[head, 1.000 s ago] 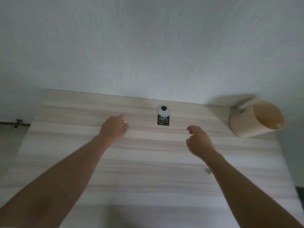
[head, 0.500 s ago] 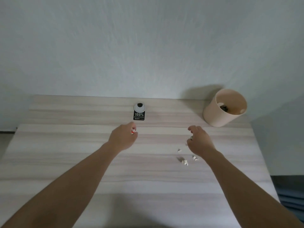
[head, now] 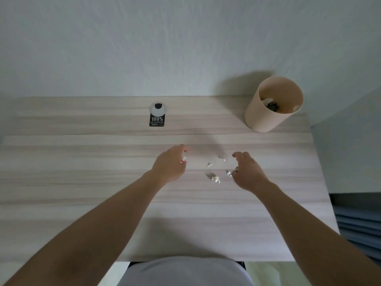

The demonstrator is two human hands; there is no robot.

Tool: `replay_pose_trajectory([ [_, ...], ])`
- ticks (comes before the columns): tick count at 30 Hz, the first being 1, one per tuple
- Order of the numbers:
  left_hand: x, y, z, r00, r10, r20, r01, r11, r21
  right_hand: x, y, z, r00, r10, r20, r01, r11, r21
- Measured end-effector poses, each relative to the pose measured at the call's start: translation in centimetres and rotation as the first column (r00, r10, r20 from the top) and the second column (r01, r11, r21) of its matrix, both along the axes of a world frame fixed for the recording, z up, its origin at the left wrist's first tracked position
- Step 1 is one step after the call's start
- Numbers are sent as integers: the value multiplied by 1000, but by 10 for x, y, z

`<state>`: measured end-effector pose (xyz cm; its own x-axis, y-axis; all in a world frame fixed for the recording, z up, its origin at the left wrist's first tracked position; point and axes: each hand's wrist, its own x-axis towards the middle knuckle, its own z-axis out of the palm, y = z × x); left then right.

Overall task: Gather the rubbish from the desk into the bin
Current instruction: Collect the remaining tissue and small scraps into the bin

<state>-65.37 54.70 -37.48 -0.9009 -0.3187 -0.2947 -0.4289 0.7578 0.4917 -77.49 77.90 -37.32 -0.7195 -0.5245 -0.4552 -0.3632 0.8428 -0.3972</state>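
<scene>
Several small white paper scraps (head: 215,178) lie on the wooden desk (head: 82,182) between my hands. My left hand (head: 170,165) is curled round a small red and white scrap (head: 183,159), just left of the loose bits. My right hand (head: 247,172) hovers at their right with fingers loosely spread, its fingertips beside one scrap (head: 228,173). The beige round bin (head: 266,116) stands upright at the desk's back right, with some rubbish inside.
A round cable grommet with a black "100%" label (head: 157,115) sits at the back middle of the desk. The wall runs directly behind the desk. The desk's right edge drops off near the bin; blue drawers (head: 360,223) are at the right.
The view has tilted down, bringing the near desk edge into sight. Both hands came closer to the scraps, and my right hand's fingers have spread beside them.
</scene>
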Motion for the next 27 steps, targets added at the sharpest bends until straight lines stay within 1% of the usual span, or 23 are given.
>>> replay_pose_trajectory([
  [7,-17,31,-17,994,-55,99,53,998,18,7,11,-24,998,21,59,-21,1000,5],
  [14,-40,49,-41,981,-135,141,132,991,30,10,15,-39,997,27,75,-25,999,-28],
  [18,-52,54,-50,970,-175,169,175,984,12,10,15,-46,995,61,78,-59,998,-31],
  [22,-58,57,-53,957,-221,190,227,974,-10,9,18,-50,995,87,37,-86,995,-51],
  [27,-63,55,-55,951,-218,217,230,973,-29,11,22,-59,997,68,-31,-70,993,-92],
])
